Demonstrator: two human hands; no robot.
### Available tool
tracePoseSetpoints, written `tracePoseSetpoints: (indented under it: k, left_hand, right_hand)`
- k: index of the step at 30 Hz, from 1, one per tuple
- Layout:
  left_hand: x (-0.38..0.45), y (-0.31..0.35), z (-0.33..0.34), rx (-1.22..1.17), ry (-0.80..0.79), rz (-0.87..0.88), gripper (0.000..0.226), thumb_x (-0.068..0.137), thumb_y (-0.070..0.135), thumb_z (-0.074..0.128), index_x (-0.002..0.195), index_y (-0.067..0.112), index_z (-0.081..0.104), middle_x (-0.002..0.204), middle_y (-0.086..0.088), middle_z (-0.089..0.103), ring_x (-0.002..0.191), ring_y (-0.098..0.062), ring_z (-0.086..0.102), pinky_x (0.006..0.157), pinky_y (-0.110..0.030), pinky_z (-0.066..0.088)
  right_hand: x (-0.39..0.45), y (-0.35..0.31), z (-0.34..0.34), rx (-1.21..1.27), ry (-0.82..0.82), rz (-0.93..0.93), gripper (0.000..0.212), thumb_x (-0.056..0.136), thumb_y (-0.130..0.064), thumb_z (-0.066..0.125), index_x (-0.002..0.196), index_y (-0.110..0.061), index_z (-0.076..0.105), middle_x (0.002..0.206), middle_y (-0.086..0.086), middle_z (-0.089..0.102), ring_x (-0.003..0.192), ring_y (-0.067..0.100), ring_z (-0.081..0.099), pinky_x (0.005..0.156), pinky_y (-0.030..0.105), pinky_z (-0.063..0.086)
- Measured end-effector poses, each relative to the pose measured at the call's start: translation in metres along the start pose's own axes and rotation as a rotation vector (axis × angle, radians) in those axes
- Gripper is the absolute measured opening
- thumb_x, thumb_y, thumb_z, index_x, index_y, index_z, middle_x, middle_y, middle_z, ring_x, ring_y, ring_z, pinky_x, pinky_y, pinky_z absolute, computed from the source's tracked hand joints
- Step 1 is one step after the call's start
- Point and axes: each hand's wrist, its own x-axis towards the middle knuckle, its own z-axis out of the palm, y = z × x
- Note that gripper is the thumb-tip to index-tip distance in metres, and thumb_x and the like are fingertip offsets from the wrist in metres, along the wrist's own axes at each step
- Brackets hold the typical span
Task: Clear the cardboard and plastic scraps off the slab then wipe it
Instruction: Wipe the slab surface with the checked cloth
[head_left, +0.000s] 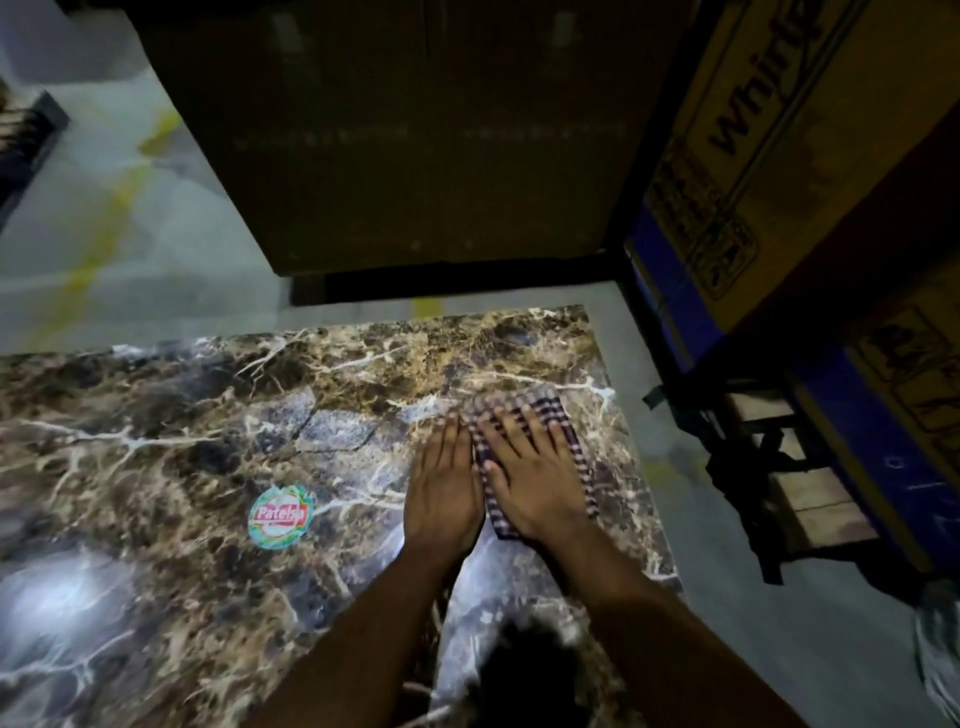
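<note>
A round sticker (281, 516) with red letters sits on the brown marble slab (156, 441), to the left of my hands. My left hand (443, 486) lies flat on the bare stone, palm down, fingers straight and close together. It is just beside my right hand (530, 480). My right hand lies flat too, fingers spread a little, pressing down on a checked cloth (566, 421). The cloth sits near the slab's right edge. Both my arms reach forward, almost side by side. A big cardboard box (769, 156) stands farther right, off the slab.
</note>
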Motion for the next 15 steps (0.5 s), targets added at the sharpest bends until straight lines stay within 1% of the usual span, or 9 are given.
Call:
tracePoseSetpoints:
  k: [3, 5, 7, 8, 11, 13, 15]
  left_hand:
    - [0.014, -0.003, -0.002, 0.012, 0.027, 0.002, 0.058, 0.107, 0.035, 0.024, 0.161, 0.016, 0.013, 0.169, -0.002, 0.006, 0.155, -0.018, 0.002, 0.126, -0.037, 0.002]
    - [0.017, -0.002, -0.003, 0.008, 0.040, 0.012, 0.057, 0.107, 0.034, 0.026, 0.160, 0.017, 0.016, 0.169, -0.002, 0.009, 0.155, -0.018, 0.004, 0.126, -0.036, 0.002]
    - [0.026, -0.001, -0.003, 0.000, 0.046, 0.011, 0.057, 0.107, 0.034, 0.026, 0.160, 0.017, 0.016, 0.169, -0.001, 0.008, 0.155, -0.017, 0.003, 0.126, -0.035, 0.001]
    - [0.032, 0.000, -0.003, 0.006, 0.055, 0.008, 0.058, 0.107, 0.034, 0.025, 0.160, 0.017, 0.014, 0.169, -0.001, 0.007, 0.155, -0.017, 0.002, 0.126, -0.035, 0.000]
    - [0.055, -0.001, -0.004, 0.025, 0.063, -0.007, 0.058, 0.107, 0.034, 0.020, 0.161, 0.017, 0.009, 0.170, 0.000, 0.001, 0.155, -0.016, 0.000, 0.123, -0.035, -0.004]
    - [0.066, -0.003, -0.006, 0.022, 0.085, -0.024, 0.058, 0.107, 0.035, 0.021, 0.161, 0.016, 0.011, 0.169, -0.001, 0.002, 0.155, -0.017, 0.001, 0.123, -0.034, -0.003]
    - [0.073, -0.005, -0.009, 0.018, 0.093, -0.024, 0.059, 0.106, 0.035, 0.023, 0.161, 0.017, 0.011, 0.169, -0.002, 0.003, 0.155, -0.018, 0.002, 0.124, -0.035, 0.000]
  right_hand:
    - [-0.010, 0.025, -0.001, -0.025, -0.004, -0.052, 0.059, 0.103, -0.051, 0.023, 0.160, -0.040, 0.015, 0.168, -0.010, 0.017, 0.156, 0.022, 0.010, 0.124, 0.044, 0.000]
    - [0.016, 0.039, -0.004, -0.020, 0.025, 0.002, 0.059, 0.102, -0.053, 0.019, 0.160, -0.040, 0.015, 0.168, -0.009, 0.017, 0.156, 0.022, 0.008, 0.124, 0.044, 0.001]
    - [0.057, 0.036, -0.008, 0.012, 0.040, 0.074, 0.062, 0.100, -0.055, 0.014, 0.160, -0.038, 0.017, 0.168, -0.007, 0.018, 0.156, 0.023, 0.007, 0.125, 0.046, 0.004]
    - [0.074, 0.029, -0.010, 0.023, 0.043, 0.082, 0.063, 0.099, -0.055, 0.013, 0.160, -0.037, 0.017, 0.168, -0.006, 0.017, 0.156, 0.023, 0.006, 0.124, 0.047, 0.004]
    - [0.087, 0.014, -0.010, 0.000, 0.018, 0.006, 0.063, 0.100, -0.054, 0.015, 0.160, -0.038, 0.014, 0.168, -0.007, 0.017, 0.156, 0.023, 0.006, 0.125, 0.048, 0.004]
    - [0.074, 0.020, -0.009, -0.019, 0.010, -0.050, 0.060, 0.102, -0.053, 0.018, 0.160, -0.040, 0.012, 0.168, -0.009, 0.017, 0.156, 0.021, 0.007, 0.126, 0.047, 0.003]
    - [0.071, 0.035, -0.012, -0.001, 0.000, -0.059, 0.059, 0.102, -0.054, 0.018, 0.159, -0.043, 0.011, 0.168, -0.011, 0.016, 0.156, 0.019, 0.007, 0.126, 0.046, 0.001]
